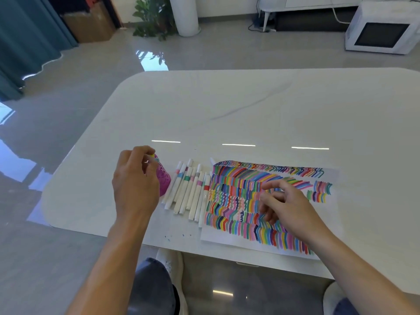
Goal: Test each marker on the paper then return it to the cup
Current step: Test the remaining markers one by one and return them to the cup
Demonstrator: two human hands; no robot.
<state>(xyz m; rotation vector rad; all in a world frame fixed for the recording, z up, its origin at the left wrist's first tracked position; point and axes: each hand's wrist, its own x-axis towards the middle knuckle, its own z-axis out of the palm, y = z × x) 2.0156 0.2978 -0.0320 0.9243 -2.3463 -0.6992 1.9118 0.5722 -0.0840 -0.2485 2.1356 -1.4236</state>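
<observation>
While left hand [134, 178] pinches marker [152, 156] at cup [164, 180] mouth, right hand [288, 205] hovers right of cup over paper [229, 201], loose, empty.

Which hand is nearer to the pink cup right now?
Left. The left hand is at the top of the cup, pinching a marker there; the right hand hovers over the paper, beyond the row of markers.

Your white bench [250, 105], loaded near its front edge.
You have a pink cup [164, 181], a row of white markers [188, 194] just beside it, then the paper [241, 176] alongside them.
</observation>
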